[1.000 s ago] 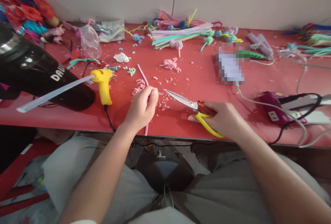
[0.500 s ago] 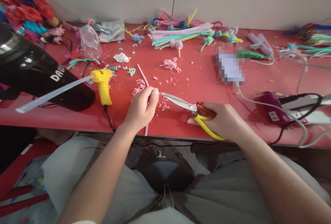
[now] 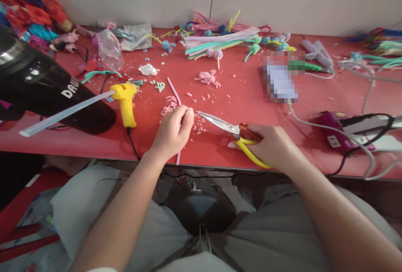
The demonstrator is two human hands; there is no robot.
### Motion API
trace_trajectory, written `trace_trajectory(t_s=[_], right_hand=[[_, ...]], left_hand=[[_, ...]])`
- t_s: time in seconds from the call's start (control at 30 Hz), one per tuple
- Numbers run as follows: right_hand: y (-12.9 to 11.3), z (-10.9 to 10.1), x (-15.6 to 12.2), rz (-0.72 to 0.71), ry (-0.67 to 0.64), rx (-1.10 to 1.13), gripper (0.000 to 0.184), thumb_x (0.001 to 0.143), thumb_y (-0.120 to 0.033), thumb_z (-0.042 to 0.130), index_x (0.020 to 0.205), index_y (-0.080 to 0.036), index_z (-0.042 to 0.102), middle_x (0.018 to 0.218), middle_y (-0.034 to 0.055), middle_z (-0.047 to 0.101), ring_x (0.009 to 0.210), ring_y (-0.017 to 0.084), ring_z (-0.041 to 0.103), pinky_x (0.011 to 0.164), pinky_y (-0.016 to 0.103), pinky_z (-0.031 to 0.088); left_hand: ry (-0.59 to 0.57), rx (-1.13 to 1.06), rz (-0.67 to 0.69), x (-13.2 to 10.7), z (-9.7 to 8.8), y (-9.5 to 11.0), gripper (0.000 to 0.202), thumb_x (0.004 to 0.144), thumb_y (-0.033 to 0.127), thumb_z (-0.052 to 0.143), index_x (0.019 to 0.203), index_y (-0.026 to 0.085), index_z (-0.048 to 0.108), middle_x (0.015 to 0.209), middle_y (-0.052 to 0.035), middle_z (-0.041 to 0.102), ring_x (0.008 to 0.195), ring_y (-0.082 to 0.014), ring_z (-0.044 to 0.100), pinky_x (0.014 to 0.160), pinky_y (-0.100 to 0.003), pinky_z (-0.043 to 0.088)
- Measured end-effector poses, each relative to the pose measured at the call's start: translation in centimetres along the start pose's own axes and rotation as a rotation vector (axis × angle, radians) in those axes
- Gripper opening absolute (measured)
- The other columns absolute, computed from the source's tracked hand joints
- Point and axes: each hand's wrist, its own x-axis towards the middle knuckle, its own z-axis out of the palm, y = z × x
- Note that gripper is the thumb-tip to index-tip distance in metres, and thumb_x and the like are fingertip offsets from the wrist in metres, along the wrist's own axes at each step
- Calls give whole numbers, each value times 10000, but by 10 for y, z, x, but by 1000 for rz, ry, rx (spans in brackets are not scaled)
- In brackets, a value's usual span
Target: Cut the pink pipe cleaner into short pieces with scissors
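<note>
My left hand (image 3: 175,131) is closed in a pinch, with a pale pink tip showing at its fingertips, apparently a small piece of pipe cleaner mostly hidden by the fingers. Under this hand runs a lilac pipe cleaner (image 3: 173,89), its middle covered. My right hand (image 3: 272,145) grips scissors (image 3: 220,124) with one red and one yellow handle. Their blades look nearly closed and point left, tips just short of my left fingertips. Below the blades lie tiny pink trimmings (image 3: 199,129). Cut pink pieces (image 3: 169,105) are heaped beside my left hand.
A yellow glue gun (image 3: 126,104) and a black bottle (image 3: 59,83) stand left on the red table (image 3: 238,96). Bundled pipe cleaners (image 3: 222,42) lie at the back. A purple power strip (image 3: 333,132) with cables sits right. More pink pieces (image 3: 207,78) lie mid-table.
The scissor tips have drawn slightly right, away from my left fingertips, and the handles are a little closer together. My left hand has hardly moved.
</note>
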Motion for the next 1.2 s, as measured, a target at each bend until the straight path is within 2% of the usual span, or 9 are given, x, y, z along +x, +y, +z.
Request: trace_trajectory(t_s=[0.13, 0.33, 0.83, 1.07, 1.2], right_hand=[[1, 0, -2, -12, -21, 17, 594, 664, -726, 676, 616, -219, 370, 561, -60, 317, 581, 112, 227, 487, 245, 218], [0, -3, -3, -14, -35, 2, 599, 656, -702, 694, 608, -220, 342, 556, -60, 304, 571, 109, 228, 478, 245, 217], [-2, -1, 1, 11, -4, 12, 677, 625, -812, 629, 574, -219, 306, 539, -49, 288, 562, 109, 229, 472, 250, 215], [2, -3, -2, -5, -38, 48, 576, 663, -706, 685, 617, -216, 387, 579, -58, 301, 592, 113, 224, 481, 243, 223], [2, -3, -3, 1, -48, 25, 594, 651, -702, 696, 614, -218, 354, 576, -61, 296, 594, 113, 223, 482, 243, 225]], left_hand=[[7, 1, 5, 0, 0, 0, 311, 1015, 266, 375, 709, 209, 365, 597, 29, 408, 556, -119, 419, 578, -282, 317], [12, -9, 0, 0, 0, 0, 313, 1016, 271, 379, 710, 207, 372, 597, 31, 407, 551, -113, 412, 575, -277, 317], [-15, -10, -14, 0, -1, 1, 305, 1016, 272, 373, 720, 206, 402, 625, 14, 462, 586, -123, 453, 595, -279, 348], [-5, 14, 6, 0, 1, -1, 306, 1021, 272, 354, 722, 212, 383, 611, 17, 447, 570, -129, 441, 584, -289, 327], [0, 23, 7, 0, 1, -1, 302, 1021, 266, 357, 724, 212, 381, 614, 18, 442, 575, -129, 438, 589, -290, 324]])
